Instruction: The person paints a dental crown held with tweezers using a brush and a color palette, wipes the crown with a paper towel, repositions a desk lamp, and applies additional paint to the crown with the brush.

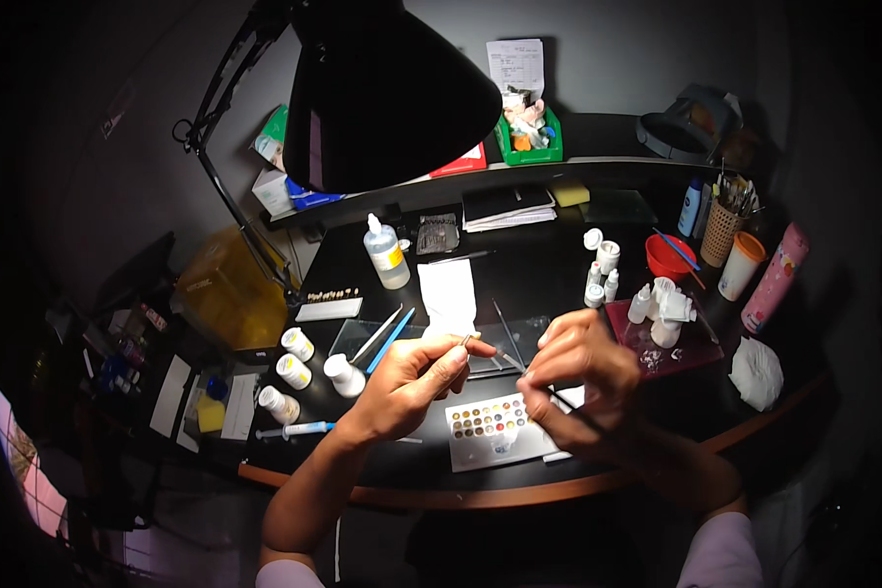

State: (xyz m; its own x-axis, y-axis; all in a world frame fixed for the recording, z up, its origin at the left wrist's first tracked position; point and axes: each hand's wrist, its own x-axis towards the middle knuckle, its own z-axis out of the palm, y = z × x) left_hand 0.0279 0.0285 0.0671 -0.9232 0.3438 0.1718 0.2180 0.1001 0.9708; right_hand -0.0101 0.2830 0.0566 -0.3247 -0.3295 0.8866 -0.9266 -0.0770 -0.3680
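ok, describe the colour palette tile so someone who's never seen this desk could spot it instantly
Start at the black desk under the big black lamp shade. At the desk's near edge, just below and between the left hand and right hand, lies a flat white palette tile. It alone carries rows of small coloured dots; nearby white things are jars and bottles.

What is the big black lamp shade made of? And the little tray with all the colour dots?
The lamp shade looks like metal or hard plastic, smooth and matt black, with no clear shine. The tray below both hands looks like white glazed ceramic or plastic, with small round wells of colour.
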